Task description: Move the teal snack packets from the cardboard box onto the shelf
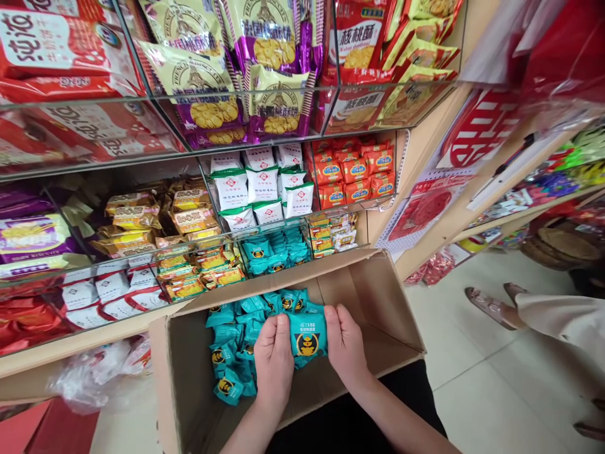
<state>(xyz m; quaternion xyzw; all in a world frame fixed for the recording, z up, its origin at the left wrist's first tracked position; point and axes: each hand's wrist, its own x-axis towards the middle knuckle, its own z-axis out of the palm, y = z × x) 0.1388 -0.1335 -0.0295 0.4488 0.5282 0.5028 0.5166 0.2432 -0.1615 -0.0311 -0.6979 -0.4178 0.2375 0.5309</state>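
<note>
Between my two hands is a teal snack packet (307, 337) with a yellow and black emblem, its printed face turned up toward me. My left hand (275, 359) pinches its left edge, thumb on top. On the opposite edge, my right hand (346, 343) is closed in the same way. Both hands are over an open cardboard box (378, 296). Several matching teal packets (231, 353) lie loose in the box's left part. The fingers beneath the held packet are hidden.
Behind the box stand shelves with clear dividers. Teal packets (276, 249), white packets (262, 186) and red packets (354, 170) fill compartments there. Crumpled clear plastic (94, 372) lies at lower left. To the right, a person's sandaled foot (491, 306) rests on the tiled floor (466, 359).
</note>
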